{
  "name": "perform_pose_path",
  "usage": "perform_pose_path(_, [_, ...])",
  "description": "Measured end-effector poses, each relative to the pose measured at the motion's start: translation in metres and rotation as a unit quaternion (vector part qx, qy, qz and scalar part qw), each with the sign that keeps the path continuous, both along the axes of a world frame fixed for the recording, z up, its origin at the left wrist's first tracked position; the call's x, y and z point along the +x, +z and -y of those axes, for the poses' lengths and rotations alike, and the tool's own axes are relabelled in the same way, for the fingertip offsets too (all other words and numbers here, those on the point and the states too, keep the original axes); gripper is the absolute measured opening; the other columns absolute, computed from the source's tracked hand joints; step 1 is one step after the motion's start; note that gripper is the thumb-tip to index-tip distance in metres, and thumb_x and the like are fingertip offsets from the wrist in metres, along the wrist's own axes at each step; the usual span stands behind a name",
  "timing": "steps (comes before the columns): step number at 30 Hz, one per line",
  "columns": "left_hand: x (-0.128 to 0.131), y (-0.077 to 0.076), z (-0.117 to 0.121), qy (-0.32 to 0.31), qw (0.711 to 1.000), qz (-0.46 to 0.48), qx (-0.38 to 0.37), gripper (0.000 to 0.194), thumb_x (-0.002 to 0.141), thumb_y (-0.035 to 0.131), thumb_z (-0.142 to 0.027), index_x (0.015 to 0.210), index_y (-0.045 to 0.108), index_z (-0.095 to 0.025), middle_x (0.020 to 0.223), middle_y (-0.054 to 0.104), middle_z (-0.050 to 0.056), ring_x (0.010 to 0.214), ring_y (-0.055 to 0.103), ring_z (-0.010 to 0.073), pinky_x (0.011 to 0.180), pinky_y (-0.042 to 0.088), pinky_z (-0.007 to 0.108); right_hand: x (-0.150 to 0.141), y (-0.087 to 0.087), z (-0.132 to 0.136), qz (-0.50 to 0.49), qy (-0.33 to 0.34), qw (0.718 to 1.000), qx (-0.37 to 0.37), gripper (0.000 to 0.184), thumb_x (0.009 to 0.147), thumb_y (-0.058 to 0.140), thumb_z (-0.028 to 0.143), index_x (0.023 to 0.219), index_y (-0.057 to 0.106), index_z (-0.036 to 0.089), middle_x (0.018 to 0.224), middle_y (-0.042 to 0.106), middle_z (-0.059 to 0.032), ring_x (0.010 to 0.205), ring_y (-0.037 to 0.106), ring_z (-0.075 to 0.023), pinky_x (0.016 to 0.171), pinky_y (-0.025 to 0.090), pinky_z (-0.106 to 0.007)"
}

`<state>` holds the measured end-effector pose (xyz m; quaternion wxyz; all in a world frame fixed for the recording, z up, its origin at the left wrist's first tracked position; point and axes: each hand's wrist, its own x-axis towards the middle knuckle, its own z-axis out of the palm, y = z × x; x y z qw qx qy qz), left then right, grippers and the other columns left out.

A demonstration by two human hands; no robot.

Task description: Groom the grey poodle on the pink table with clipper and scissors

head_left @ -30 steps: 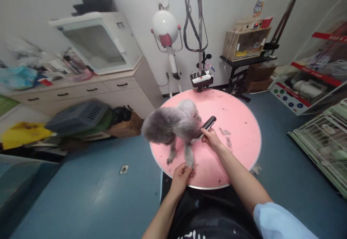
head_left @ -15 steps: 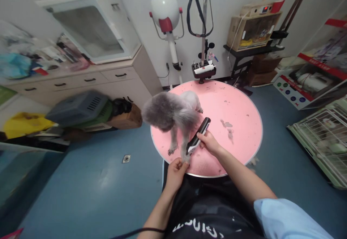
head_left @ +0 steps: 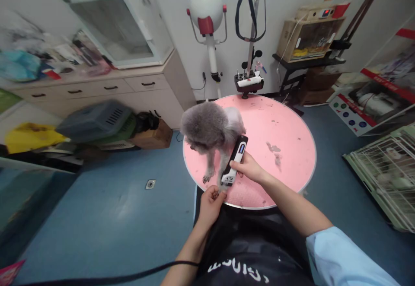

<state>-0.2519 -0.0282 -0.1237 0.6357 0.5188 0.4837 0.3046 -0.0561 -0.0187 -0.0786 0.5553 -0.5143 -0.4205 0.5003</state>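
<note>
A grey dog [head_left: 207, 126] stands on the round pink grooming table [head_left: 288, 135], near its left edge, head turned to the left. My right hand [head_left: 248, 167] is closed around a black and white hair clipper [head_left: 236, 163], whose blade end rests against the dog's lower front leg. The clipper's face with a small blue display points up toward me. Just below, at the table's front rim, my left hand [head_left: 212, 201] is closed on the paw of that leg. Its fingers mostly cover the paw.
Clumps of cut hair [head_left: 275, 148] lie on the table. At its back edge are a tool holder [head_left: 249, 85] and a post with a hanging loop [head_left: 238, 18]. A white dryer [head_left: 205, 5] stands behind, a wire cage [head_left: 389, 178] at right. A black cord [head_left: 129, 275] crosses my left forearm.
The clipper has rolled in my right hand, so its white face and display now show. The dog's head has shifted right and the view has moved slightly. My left hand keeps its hold.
</note>
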Motion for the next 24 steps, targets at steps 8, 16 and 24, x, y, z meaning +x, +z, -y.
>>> perform_pose_path(8, [0.001, -0.006, 0.006, -0.001, 0.996, -0.036, 0.075, 0.039, 0.065, 0.071, -0.045, 0.056, 0.043, -0.02, 0.054, 0.031, -0.007, 0.052, 0.029, 0.0084, 0.054, 0.023, 0.023, 0.01, 0.015, -0.028, 0.136, -0.197, 0.971, 0.026, 0.036, 0.071, 0.072, 0.043, 0.09, 0.052, 0.02, 0.075, 0.06, 0.0018, 0.07, 0.057, -0.0159, 0.059, 0.048, -0.026])
perform_pose_path(16, [-0.003, 0.004, 0.007, -0.021, 1.0, 0.007, -0.014, 0.041, 0.058, 0.076, -0.052, 0.064, 0.054, -0.017, 0.053, 0.043, -0.006, 0.051, 0.034, 0.0083, 0.053, 0.025, 0.022, -0.003, -0.004, 0.002, 0.031, 0.039, 0.999, 0.005, 0.049, 0.068, 0.077, 0.056, 0.086, 0.051, 0.019, 0.065, 0.058, 0.0037, 0.049, 0.05, -0.0098, 0.043, 0.041, -0.022])
perform_pose_path(24, [-0.02, 0.021, 0.005, -0.045, 0.995, 0.039, -0.08, 0.058, 0.054, 0.081, -0.066, 0.063, 0.055, -0.015, 0.054, 0.055, -0.002, 0.052, 0.043, 0.0086, 0.055, 0.03, 0.023, 0.019, -0.034, 0.003, -0.135, 0.149, 0.979, 0.035, 0.059, 0.059, 0.084, 0.061, 0.085, 0.065, 0.012, 0.067, 0.069, -0.005, 0.039, 0.053, -0.0095, 0.032, 0.039, -0.02])
